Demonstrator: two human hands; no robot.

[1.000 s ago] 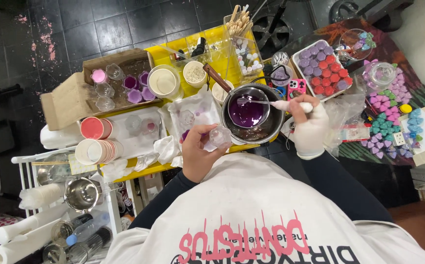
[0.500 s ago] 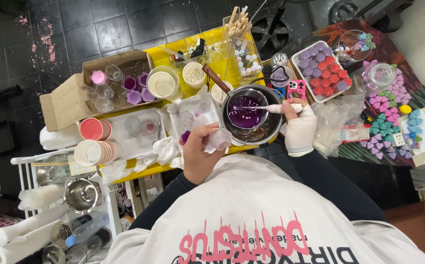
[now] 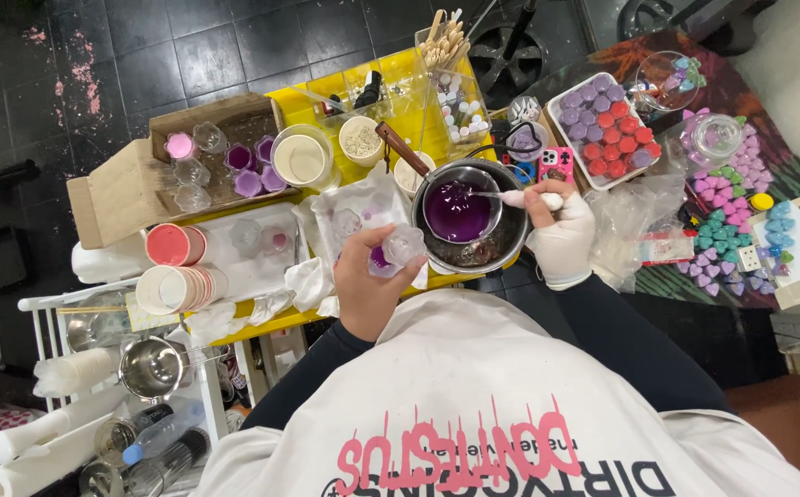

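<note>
Over yellow table, left hand gripping glass cup, right hand stirring pot

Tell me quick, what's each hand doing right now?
Left hand: bare, closed around a small clear container with purple at the bottom.
Right hand: white-gloved, closed on a spoon reaching into the pot of purple liquid.

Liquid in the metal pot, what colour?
Deep purple liquid in the metal pot, clearest in the head view.
</note>
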